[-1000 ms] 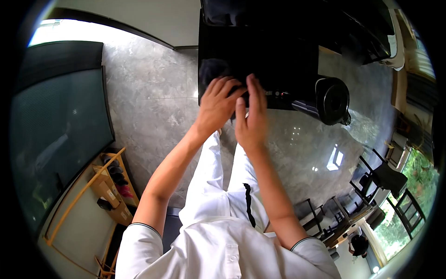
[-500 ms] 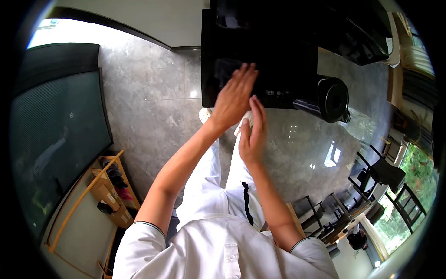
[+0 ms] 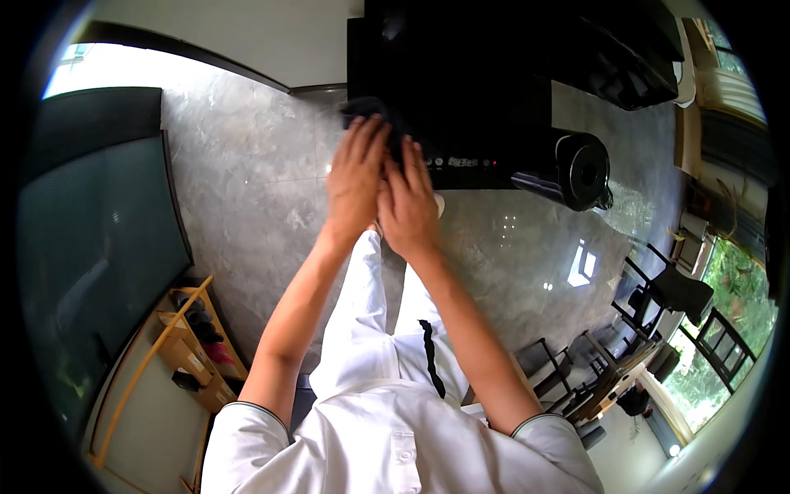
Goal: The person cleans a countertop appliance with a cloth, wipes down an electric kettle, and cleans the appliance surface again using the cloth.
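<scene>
Left hand (image 3: 354, 188) flat, fingers extended over dark cloth (image 3: 367, 107) at left edge of black control-panelled table (image 3: 494, 115); right hand (image 3: 410, 207) alongside, fingers straight.

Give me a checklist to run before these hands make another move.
- Left hand at the dark cloth: ok, fingers extended over it.
- Right hand apart from the left: not ok, they are close together.
- Cloth wholly on the black surface: cannot tell, it lies at the left edge.
- Red light off: not ok, lit.
- Black cylindrical object clear of both hands: ok, well to their right.
</scene>
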The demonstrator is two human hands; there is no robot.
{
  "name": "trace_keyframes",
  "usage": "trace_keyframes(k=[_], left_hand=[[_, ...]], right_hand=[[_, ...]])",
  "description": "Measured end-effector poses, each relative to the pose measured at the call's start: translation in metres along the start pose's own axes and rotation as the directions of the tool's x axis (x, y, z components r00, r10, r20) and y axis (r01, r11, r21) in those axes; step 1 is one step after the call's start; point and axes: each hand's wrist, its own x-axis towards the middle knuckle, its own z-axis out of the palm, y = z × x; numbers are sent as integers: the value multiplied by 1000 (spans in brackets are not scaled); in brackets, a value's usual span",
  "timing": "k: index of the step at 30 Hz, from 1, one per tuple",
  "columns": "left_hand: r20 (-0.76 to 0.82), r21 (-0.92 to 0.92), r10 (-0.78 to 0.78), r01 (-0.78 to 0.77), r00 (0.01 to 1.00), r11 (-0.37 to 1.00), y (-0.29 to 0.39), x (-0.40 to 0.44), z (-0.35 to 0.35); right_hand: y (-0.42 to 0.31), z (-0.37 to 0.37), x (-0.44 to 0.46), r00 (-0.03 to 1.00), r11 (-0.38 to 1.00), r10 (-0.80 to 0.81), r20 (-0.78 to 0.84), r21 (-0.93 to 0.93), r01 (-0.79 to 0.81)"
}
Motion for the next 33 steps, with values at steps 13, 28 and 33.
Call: trace_keyframes(k=[13,28,33], left_hand=[[109,-58,98,-92,989,994,69,16,46],[93,12,-6,5,996,1000,97,14,62],[52,96,-59,54,997,994,98,-5,57]], right_hand=[[57,-80,-61,987,954,134,-89,282,-104],[247,-214,-17,700,610,571,-429,792,-13],[227,-221,-11,676,285,713,-186,958,-38]])
